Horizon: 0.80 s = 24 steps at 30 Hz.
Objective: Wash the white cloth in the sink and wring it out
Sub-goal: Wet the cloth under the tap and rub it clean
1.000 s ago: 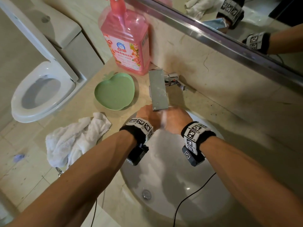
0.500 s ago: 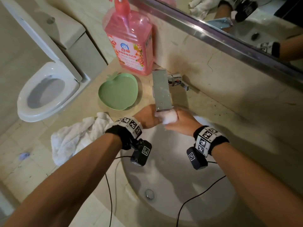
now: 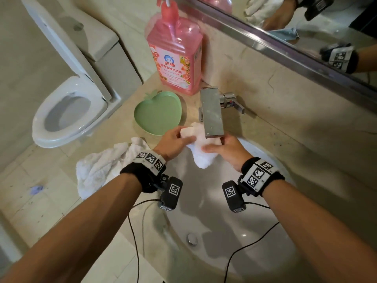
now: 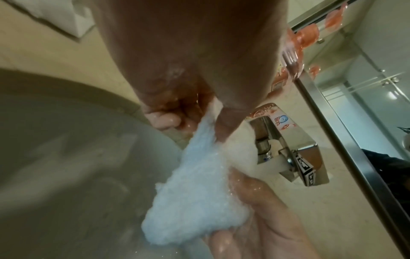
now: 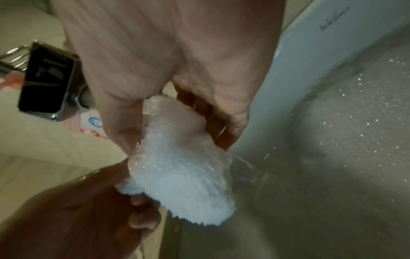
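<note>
The white cloth [image 3: 201,148] is wet and bunched up. It hangs over the sink [image 3: 265,231], right under the end of the shiny tap [image 3: 212,113]. The left hand [image 3: 173,142] pinches the top of the cloth between thumb and curled fingers, at about 10 o'clock from the cloth's middle. The right hand [image 3: 228,150] holds it from the 3 o'clock side, with its fingers curled round the cloth and the thumb on top. The bottom end of the cloth hangs loose, not touching the bowl of the sink.

At 9 o'clock from the sink, a second white towel [image 3: 102,168] lies crumpled on the bench [image 3: 114,135]. At 11 o'clock sits a green apple-shaped dish [image 3: 157,113]. Behind it, against the wall, stands a big pink soap bottle [image 3: 175,56]. A white toilet [image 3: 69,111] with its lid up is far off at 10 o'clock.
</note>
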Available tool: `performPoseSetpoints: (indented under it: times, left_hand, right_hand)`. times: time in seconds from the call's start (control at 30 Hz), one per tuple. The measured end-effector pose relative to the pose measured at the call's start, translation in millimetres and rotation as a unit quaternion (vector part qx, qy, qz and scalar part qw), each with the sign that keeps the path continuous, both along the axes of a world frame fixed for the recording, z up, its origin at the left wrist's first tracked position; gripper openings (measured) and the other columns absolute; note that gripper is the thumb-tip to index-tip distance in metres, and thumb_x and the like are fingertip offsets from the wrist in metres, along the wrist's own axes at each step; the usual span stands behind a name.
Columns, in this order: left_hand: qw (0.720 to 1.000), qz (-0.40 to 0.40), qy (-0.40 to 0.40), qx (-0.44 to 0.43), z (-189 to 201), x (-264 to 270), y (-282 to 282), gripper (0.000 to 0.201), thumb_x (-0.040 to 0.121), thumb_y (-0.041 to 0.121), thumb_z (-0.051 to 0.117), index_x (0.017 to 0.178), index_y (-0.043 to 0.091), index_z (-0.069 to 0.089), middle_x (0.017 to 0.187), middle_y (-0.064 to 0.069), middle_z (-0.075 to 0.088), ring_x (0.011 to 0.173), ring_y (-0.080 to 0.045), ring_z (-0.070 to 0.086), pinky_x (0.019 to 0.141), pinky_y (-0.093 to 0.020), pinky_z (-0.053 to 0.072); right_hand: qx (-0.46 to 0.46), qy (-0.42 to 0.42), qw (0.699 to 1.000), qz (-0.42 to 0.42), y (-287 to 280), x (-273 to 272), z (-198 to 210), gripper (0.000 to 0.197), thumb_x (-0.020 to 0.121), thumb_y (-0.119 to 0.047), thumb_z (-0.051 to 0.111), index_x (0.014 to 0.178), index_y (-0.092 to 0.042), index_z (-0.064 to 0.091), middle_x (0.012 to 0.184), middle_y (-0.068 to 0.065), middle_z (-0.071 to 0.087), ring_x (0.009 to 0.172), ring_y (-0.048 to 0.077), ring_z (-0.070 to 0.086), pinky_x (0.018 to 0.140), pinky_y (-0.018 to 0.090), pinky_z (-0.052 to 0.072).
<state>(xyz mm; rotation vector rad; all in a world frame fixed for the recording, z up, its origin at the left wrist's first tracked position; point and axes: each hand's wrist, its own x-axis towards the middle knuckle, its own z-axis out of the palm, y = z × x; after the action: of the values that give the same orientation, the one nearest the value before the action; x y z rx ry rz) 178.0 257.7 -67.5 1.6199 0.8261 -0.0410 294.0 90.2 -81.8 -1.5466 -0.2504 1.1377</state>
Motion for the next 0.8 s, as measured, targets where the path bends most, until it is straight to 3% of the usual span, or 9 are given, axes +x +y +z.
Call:
performPoseSetpoints:
  times: [0.1,0.2,0.23,0.33,0.47,0.57,0.63,0.73,0.8]
  left_hand:
    - [0.999,-0.028,0.001,-0.036,0,0,-6,0.020,0.097,0.021,0.060,0.114,0.013,0.066,0.096,0.004,0.068,0.069,0.010,0.061,0.062,-0.005,0.044]
    - [0.997,-0.013,-0.018,-0.079,2,6,-17,0.023,0.102,0.019,0.050,0.118,0.006,0.060,0.112,-0.009,0.067,0.099,-0.017,0.064,0.088,-0.025,0.049]
    - [0.996,-0.003,-0.016,-0.092,3,8,-20,0.022,0.102,0.019,0.048,0.119,0.007,0.059,0.112,-0.010,0.066,0.100,-0.023,0.063,0.088,-0.030,0.051]
    - [0.990,-0.016,-0.005,-0.141,5,15,-29,0.022,0.098,0.012,0.054,0.120,0.011,0.052,0.108,-0.008,0.065,0.091,-0.022,0.063,0.071,-0.026,0.053]
    - [0.981,-0.074,0.028,-0.177,6,18,-34,0.047,0.089,-0.001,0.057,0.134,0.012,0.052,0.124,-0.015,0.065,0.111,-0.032,0.064,0.091,-0.047,0.053]
    - [0.984,-0.082,0.036,-0.152,6,16,-33,0.042,0.091,0.000,0.059,0.131,0.012,0.057,0.121,-0.013,0.068,0.109,-0.029,0.066,0.094,-0.049,0.053]
    - [0.987,-0.071,0.042,-0.135,5,15,-30,0.041,0.089,0.003,0.064,0.129,0.011,0.060,0.119,-0.011,0.069,0.110,-0.027,0.066,0.096,-0.046,0.053]
    - [0.977,-0.073,0.035,-0.195,9,11,-28,0.036,0.091,0.006,0.064,0.125,0.015,0.062,0.118,-0.011,0.070,0.112,-0.029,0.065,0.092,-0.041,0.054]
    - [0.971,-0.090,0.041,-0.218,11,8,-25,0.037,0.091,0.011,0.063,0.127,0.015,0.059,0.120,-0.014,0.068,0.114,-0.034,0.063,0.093,-0.047,0.050]
  right_hand:
    - [-0.009,0.012,1.000,0.025,-4,0,-4,0.048,0.078,-0.001,0.082,0.123,-0.012,0.067,0.116,0.009,0.074,0.111,0.026,0.070,0.093,0.042,0.056]
    - [-0.037,-0.008,0.999,0.025,-9,-1,-4,0.029,0.080,-0.019,0.084,0.108,-0.020,0.075,0.105,-0.001,0.078,0.104,0.018,0.072,0.087,0.034,0.055]
    - [-0.035,-0.004,0.999,0.023,-11,0,-4,0.028,0.081,-0.022,0.083,0.108,-0.021,0.076,0.107,-0.001,0.078,0.105,0.017,0.072,0.091,0.035,0.054]
    - [0.002,0.037,0.999,0.039,-18,2,-2,0.036,0.084,-0.014,0.079,0.119,-0.016,0.072,0.118,0.007,0.074,0.114,0.023,0.069,0.103,0.043,0.051]
    - [0.003,0.016,0.998,0.055,-23,4,3,0.051,0.085,-0.005,0.077,0.133,-0.011,0.060,0.123,0.006,0.072,0.118,0.022,0.067,0.105,0.045,0.050]
    - [-0.013,-0.090,0.992,0.082,-24,2,10,0.036,0.090,-0.003,0.071,0.115,-0.028,0.066,0.107,-0.018,0.075,0.107,-0.001,0.068,0.091,0.021,0.053]
    - [-0.021,-0.142,0.984,0.104,-24,1,15,0.036,0.091,-0.003,0.068,0.105,-0.036,0.066,0.099,-0.026,0.074,0.104,-0.006,0.066,0.079,0.006,0.047]
    - [-0.005,-0.120,0.984,0.135,-22,1,20,0.031,0.095,-0.015,0.069,0.120,-0.031,0.066,0.110,-0.017,0.074,0.111,-0.001,0.066,0.085,0.011,0.047]
    - [-0.021,-0.106,0.984,0.140,-20,1,18,0.024,0.094,-0.022,0.071,0.117,-0.027,0.064,0.099,-0.026,0.073,0.096,-0.011,0.065,0.080,0.010,0.048]
